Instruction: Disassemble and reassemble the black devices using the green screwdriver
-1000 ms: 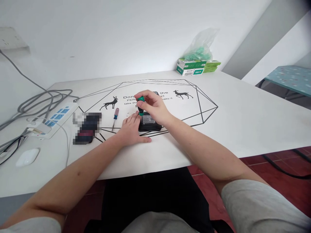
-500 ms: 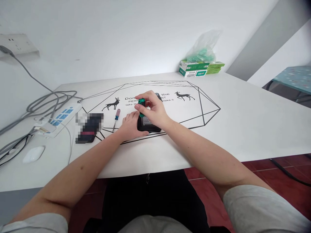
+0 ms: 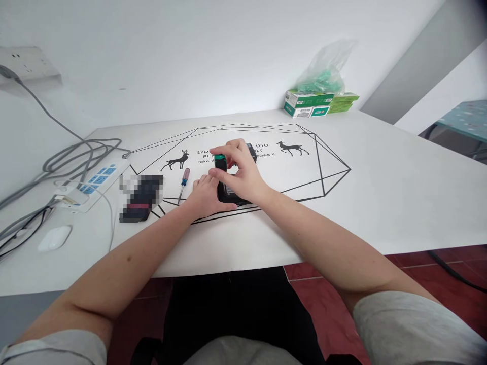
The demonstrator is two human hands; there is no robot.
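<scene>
Left hand [image 3: 204, 195]: lies flat on the tabletop [image 3: 380, 177], fingers together against the near left side of the black device, gripping nothing
Right hand [image 3: 239, 170]: fingers pinched shut on the green-handled screwdriver [image 3: 221, 163], held upright over the device
Black device [image 3: 233, 192]: rests mid-tabletop on the printed geometric lines
Red-and-blue screwdriver [image 3: 183, 181]: lies just left of the left hand
Power strip [image 3: 93, 183]: near the left edge, cables trailing
Green boxes [image 3: 309, 104]: far edge, by the wall, under a plastic bag [image 3: 326, 68]

screwdrivers 2 [image 3: 221, 163] [image 3: 183, 182] | black device 1 [image 3: 232, 192] | mouse 1 [image 3: 54, 238] | power strip 1 [image 3: 93, 183]
</scene>
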